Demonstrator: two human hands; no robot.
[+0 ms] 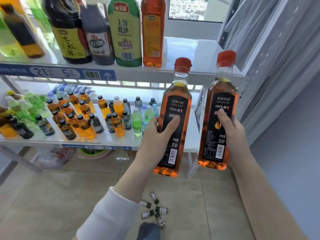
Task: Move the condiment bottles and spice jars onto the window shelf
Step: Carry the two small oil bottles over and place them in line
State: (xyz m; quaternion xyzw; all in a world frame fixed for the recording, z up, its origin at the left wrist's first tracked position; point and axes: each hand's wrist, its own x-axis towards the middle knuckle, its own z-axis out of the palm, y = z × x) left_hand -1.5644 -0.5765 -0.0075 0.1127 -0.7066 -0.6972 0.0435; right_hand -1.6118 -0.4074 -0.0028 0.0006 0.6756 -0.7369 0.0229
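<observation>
Trouble is likeliest at the shelf edge. The person carries a tall left amber bottle (178, 101) of clear plastic, with a red cap and black label, and a matching right amber bottle (225, 99). With both hands loaded, neither can steady the other's bottle. The white upper shelf (190, 49) by the window has a bare stretch at twelve o'clock from the bottles, but its front lip stands in the way. A base that catches the lip could tip a bottle back towards the person. At eleven o'clock a tall orange-labelled amber bottle (152, 32) ends a packed row, just beside a green-labelled sauce bottle (125, 32). If the left bottle swings in too wide, I judge it could knock that one into its neighbours. Smooth plastic full of liquid may also slip in a one-handed grip during the lift.

The left hand (152, 135) grasps the left amber bottle round its lower middle, with the thumb across the black label and the fingers wrapped behind. The right hand (232, 132) grasps the right amber bottle the same way. Both bottles stand nearly upright and apart from each other. Their caps show against the shelf's front edge and their bases hang below it, so neither is on the shelf yet. At six o'clock, several small green-and-white jars (152, 208) lie scattered on the tiled floor (52, 196), waiting their turn.
</observation>
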